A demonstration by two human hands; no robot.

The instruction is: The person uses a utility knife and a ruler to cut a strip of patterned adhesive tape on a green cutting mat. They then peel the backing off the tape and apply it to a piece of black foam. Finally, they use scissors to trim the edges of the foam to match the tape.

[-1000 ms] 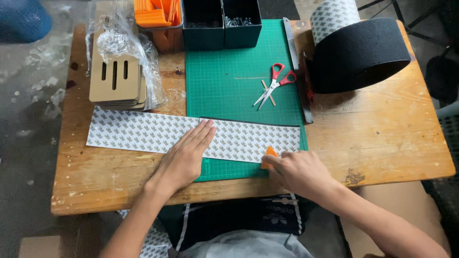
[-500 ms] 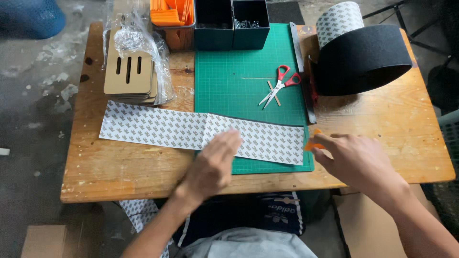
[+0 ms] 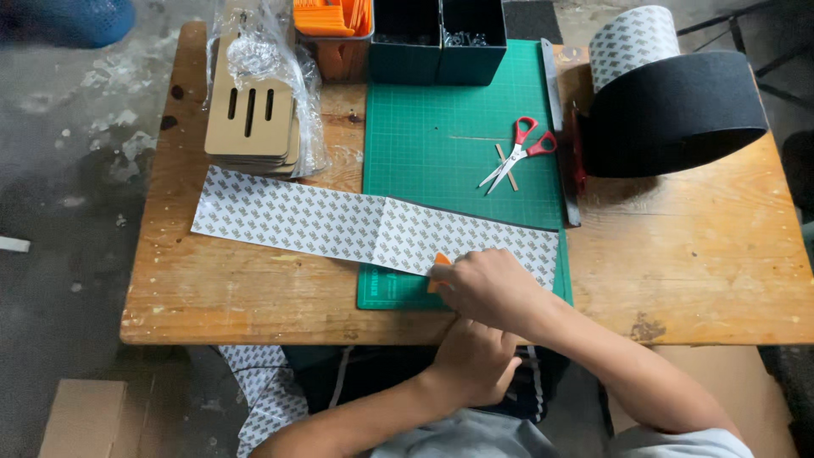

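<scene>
A long white strip printed with small grey marks [image 3: 288, 219] lies across the wooden table [image 3: 678, 254] and the green cutting mat [image 3: 449, 119]. My right hand [image 3: 492, 288] rests on the strip's near edge over the mat and grips a small orange tool [image 3: 438, 265], of which only a tip shows. My left hand [image 3: 475, 365] hangs at the table's front edge, below my right forearm. Its fingers are partly hidden, and nothing shows in it.
Red-handled scissors [image 3: 519, 153] lie on the mat beside a metal ruler [image 3: 560, 136]. A big black roll with patterned backing [image 3: 678, 110] stands at the right. Slotted cardboard pieces in plastic [image 3: 250, 119], an orange bin [image 3: 335, 21] and dark boxes [image 3: 441, 47] line the back.
My right hand has swung left with the orange tool, from the strip's right end onto its middle. My left hand has come off the strip and dropped to the table's front edge.
</scene>
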